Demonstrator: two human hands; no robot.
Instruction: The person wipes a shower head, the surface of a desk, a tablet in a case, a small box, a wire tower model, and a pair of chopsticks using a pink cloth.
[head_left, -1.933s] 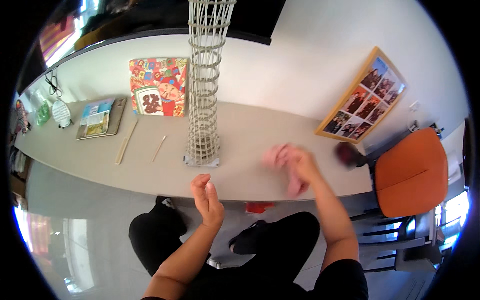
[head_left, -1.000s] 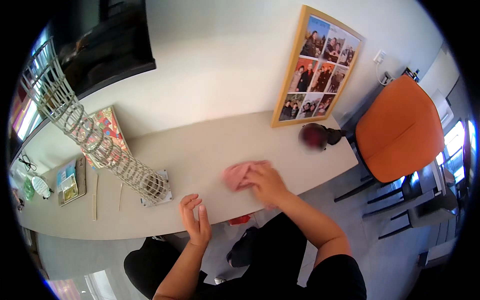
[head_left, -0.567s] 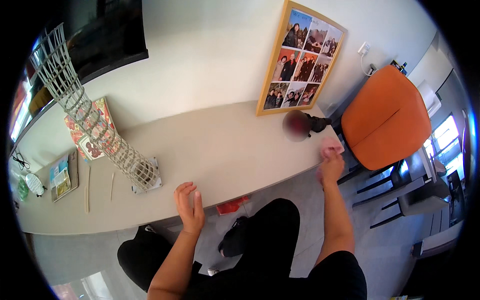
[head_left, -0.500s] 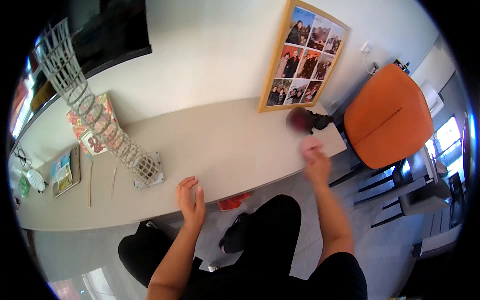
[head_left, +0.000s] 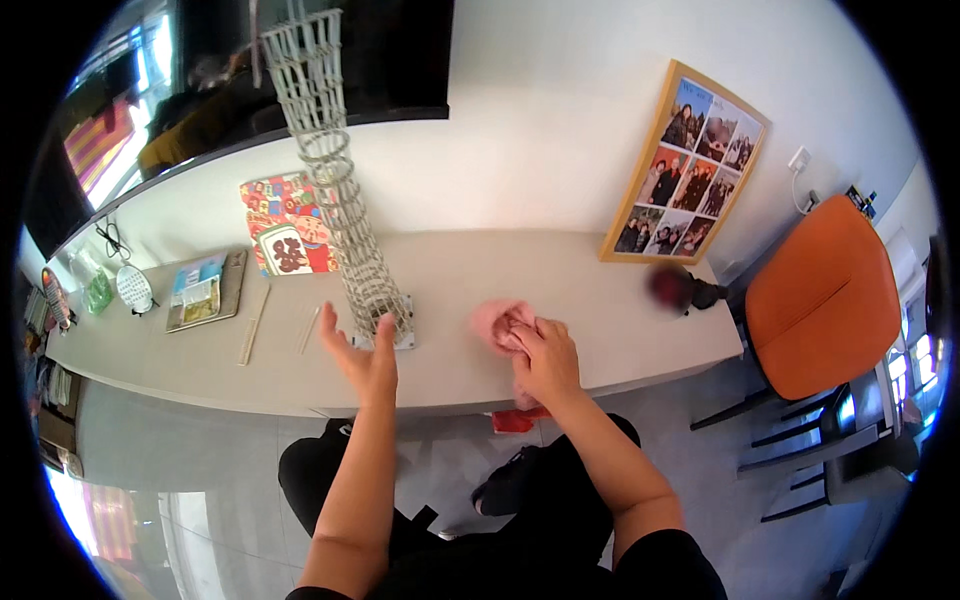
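My right hand (head_left: pixel 547 358) is closed on a bunched pink cloth (head_left: pixel 497 322), which rests over the front half of the pale cabinet top (head_left: pixel 480 265). One end of the cloth hangs down by the front edge. My left hand (head_left: pixel 366 362) is raised with its fingers apart and nothing in it. Just beyond it stands a tall lattice tower (head_left: pixel 345 200) built of thin sticks on a small flat base. The left fingertips overlap the tower's foot in view; whether they touch it I cannot tell.
A framed photo collage (head_left: pixel 690 165) leans on the wall, a dark figurine (head_left: pixel 705 293) before it. Left of the tower are a red patterned card (head_left: pixel 290 215), a tray (head_left: pixel 207 290) with booklets, and thin sticks (head_left: pixel 254 325). An orange chair (head_left: pixel 822 295) stands at the right.
My right hand has brought the pink cloth leftward from the figurine to the middle of the top. My left hand has risen toward the tower's foot. The view has turned left.
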